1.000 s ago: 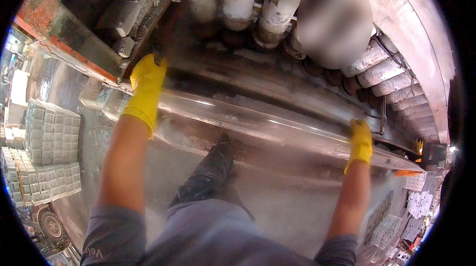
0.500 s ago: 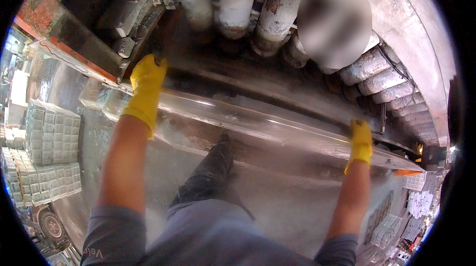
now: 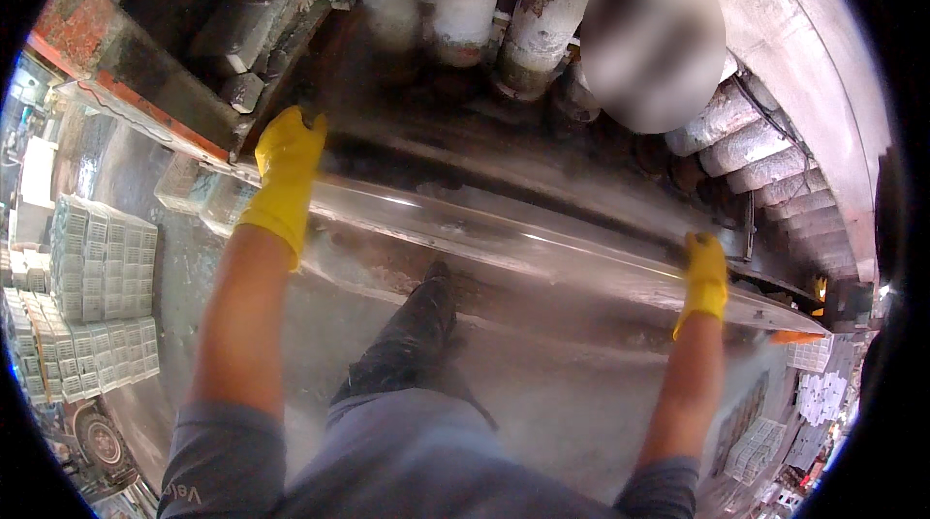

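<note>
Though well apart, both hands (image 3: pixel 288 151) (image 3: pixel 705 272) at one long edge (image 3: pixel 504 231)

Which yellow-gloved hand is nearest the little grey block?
The left hand: the little grey block shows just above and left of it, while the right hand is far away.

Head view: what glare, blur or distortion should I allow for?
Head view: bright glints streak the long metal ledge; an oval blur patch hides detail at upper right; a milky haze softens the floor; the pale beam at right bows, probably fisheye distortion; black fills the picture's corners.
</note>
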A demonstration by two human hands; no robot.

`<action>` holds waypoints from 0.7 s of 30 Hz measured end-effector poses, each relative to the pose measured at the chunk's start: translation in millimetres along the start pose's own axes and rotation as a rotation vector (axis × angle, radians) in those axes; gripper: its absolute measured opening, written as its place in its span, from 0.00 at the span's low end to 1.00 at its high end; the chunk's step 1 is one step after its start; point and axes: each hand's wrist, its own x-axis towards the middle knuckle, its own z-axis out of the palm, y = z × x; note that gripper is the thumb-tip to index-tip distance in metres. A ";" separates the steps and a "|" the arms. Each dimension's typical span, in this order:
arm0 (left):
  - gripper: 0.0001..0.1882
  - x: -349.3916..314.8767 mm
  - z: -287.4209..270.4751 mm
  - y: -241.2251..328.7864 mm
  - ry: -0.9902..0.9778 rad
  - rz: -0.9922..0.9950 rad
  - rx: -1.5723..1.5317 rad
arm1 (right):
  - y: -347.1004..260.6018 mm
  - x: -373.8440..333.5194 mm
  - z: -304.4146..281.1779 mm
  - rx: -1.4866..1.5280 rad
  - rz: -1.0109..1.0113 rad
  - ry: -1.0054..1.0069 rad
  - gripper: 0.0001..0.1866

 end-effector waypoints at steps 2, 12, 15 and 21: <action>0.27 -11.4 -10.5 -2.0 -0.019 -0.018 0.000 | 2.9 -8.5 2.8 0.038 0.026 -0.012 0.24; 0.26 -37.7 -2.4 -43.1 0.029 0.023 -0.033 | 24.9 -49.2 5.2 0.118 0.101 -0.046 0.24; 0.26 -41.1 1.2 -51.2 0.036 0.040 -0.033 | 28.5 -58.6 4.0 0.140 0.113 -0.037 0.23; 0.28 -46.5 -2.2 -59.4 0.011 0.018 -0.037 | 36.1 -64.0 7.0 0.180 0.134 -0.059 0.23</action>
